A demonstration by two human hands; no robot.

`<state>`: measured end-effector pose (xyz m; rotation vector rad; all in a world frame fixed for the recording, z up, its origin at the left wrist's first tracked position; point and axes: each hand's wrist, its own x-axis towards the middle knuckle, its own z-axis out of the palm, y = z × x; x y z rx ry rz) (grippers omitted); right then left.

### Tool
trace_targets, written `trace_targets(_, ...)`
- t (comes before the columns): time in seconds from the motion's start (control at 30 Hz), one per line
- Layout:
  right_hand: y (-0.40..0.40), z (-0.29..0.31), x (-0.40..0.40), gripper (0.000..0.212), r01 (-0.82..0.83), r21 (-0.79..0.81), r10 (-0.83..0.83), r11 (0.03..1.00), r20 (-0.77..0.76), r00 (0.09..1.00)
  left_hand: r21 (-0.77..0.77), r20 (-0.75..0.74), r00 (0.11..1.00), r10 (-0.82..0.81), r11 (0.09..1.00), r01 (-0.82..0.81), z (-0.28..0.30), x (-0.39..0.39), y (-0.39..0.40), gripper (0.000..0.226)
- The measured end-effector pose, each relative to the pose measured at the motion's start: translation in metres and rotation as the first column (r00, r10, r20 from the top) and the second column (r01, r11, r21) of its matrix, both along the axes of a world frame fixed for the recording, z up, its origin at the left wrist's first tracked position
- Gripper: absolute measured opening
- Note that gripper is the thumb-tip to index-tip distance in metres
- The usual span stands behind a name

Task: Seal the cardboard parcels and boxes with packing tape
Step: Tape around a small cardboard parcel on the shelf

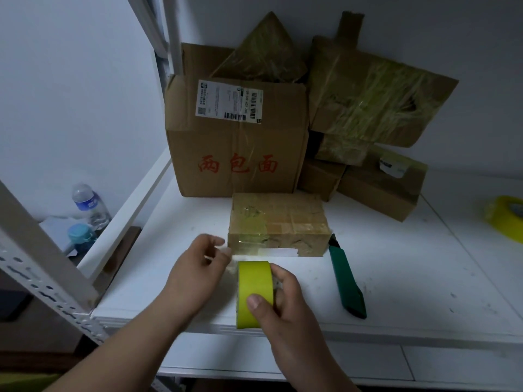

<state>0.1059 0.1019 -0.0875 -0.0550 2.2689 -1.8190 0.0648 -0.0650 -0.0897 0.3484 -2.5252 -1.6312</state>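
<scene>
A small flat cardboard parcel, wrapped in clear tape, lies on the white shelf just beyond my hands. My right hand grips a yellow-green roll of packing tape upright, thumb on its rim. My left hand is to the left of the roll and pinches the loose end of the clear tape between thumb and fingers, close to the parcel's front left corner. A short stretch of tape runs between the roll and my left fingers.
A green utility knife lies right of the parcel. A large labelled box and several taped parcels stack at the back. A second yellow tape roll sits far right. Water bottles stand beyond the shelf's metal post.
</scene>
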Motion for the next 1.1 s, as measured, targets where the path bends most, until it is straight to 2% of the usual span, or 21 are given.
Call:
trace_targets(0.07,0.005,0.003,-0.001,0.049,-0.018,-0.008,0.018,1.000,-0.006,1.000,0.246,0.135,0.989,-0.052,0.969,0.017,0.006,0.011,0.007,0.039)
trace_targets(0.13,0.015,0.010,-0.006,0.045,-0.003,0.099,0.007,0.995,-0.044,0.999,0.305,0.202,0.975,-0.087,0.952,0.022,0.014,0.015,0.011,0.062)
trace_targets(0.2,0.035,0.013,-0.018,0.034,0.117,0.271,-0.068,0.956,-0.181,0.981,0.322,0.248,0.965,-0.085,0.947,0.001,0.019,0.017,0.012,0.068)
trace_targets(0.23,0.047,0.012,-0.026,0.030,0.224,0.366,-0.120,0.903,-0.284,0.951,0.355,0.261,0.961,-0.096,0.935,-0.003,0.021,0.017,0.013,0.067)
trace_targets(0.3,0.067,0.007,-0.041,0.042,0.362,0.592,-0.131,0.720,-0.396,0.909,0.434,0.278,0.950,-0.146,0.901,0.011,0.021,0.016,0.013,0.067)
trace_targets(0.37,0.079,0.005,-0.048,0.052,0.339,0.787,-0.115,0.516,-0.328,0.938,0.490,0.277,0.945,-0.176,0.872,0.019,0.020,0.017,0.014,0.071)
trace_targets(0.4,0.084,0.003,-0.049,0.055,0.302,0.839,-0.112,0.452,-0.282,0.953,0.511,0.282,0.942,-0.180,0.860,0.011,0.020,0.017,0.015,0.072)
trace_targets(0.57,0.095,-0.001,-0.050,0.054,0.200,0.911,-0.088,0.361,-0.181,0.980,0.606,0.290,0.937,-0.193,0.795,-0.024,0.015,0.014,0.019,0.067)
trace_targets(0.63,0.099,-0.002,-0.052,0.050,0.196,0.899,-0.101,0.392,-0.170,0.980,0.651,0.296,0.930,-0.216,0.759,-0.031,0.013,0.014,0.018,0.066)
trace_targets(0.73,0.109,0.006,-0.053,0.045,0.210,0.814,-0.208,0.541,-0.112,0.972,0.737,0.303,0.917,-0.261,0.674,-0.052,0.014,0.014,0.017,0.065)
trace_targets(0.8,0.115,0.016,-0.052,0.041,0.303,0.721,-0.281,0.623,-0.155,0.947,0.787,0.305,0.910,-0.282,0.613,-0.073,0.014,0.014,0.018,0.069)
trace_targets(0.9,0.118,0.043,-0.045,0.036,0.361,0.559,-0.277,0.746,-0.233,0.932,0.815,0.306,0.902,-0.303,0.574,-0.083,0.012,0.013,0.018,0.078)
trace_targets(0.97,0.111,0.066,-0.039,0.035,0.254,0.461,-0.165,0.850,-0.226,0.960,0.819,0.310,0.902,-0.302,0.566,-0.092,0.009,0.012,0.017,0.080)
trace_targets(1.0,0.105,0.074,-0.037,0.034,0.152,0.476,-0.052,0.866,-0.217,0.975,0.821,0.311,0.900,-0.306,0.563,-0.093,0.008,0.012,0.017,0.080)
trace_targets(1.1,0.090,0.083,-0.038,0.029,-0.087,0.603,0.229,0.793,-0.163,0.960,0.825,0.314,0.895,-0.317,0.558,-0.092,0.006,0.013,0.016,0.081)
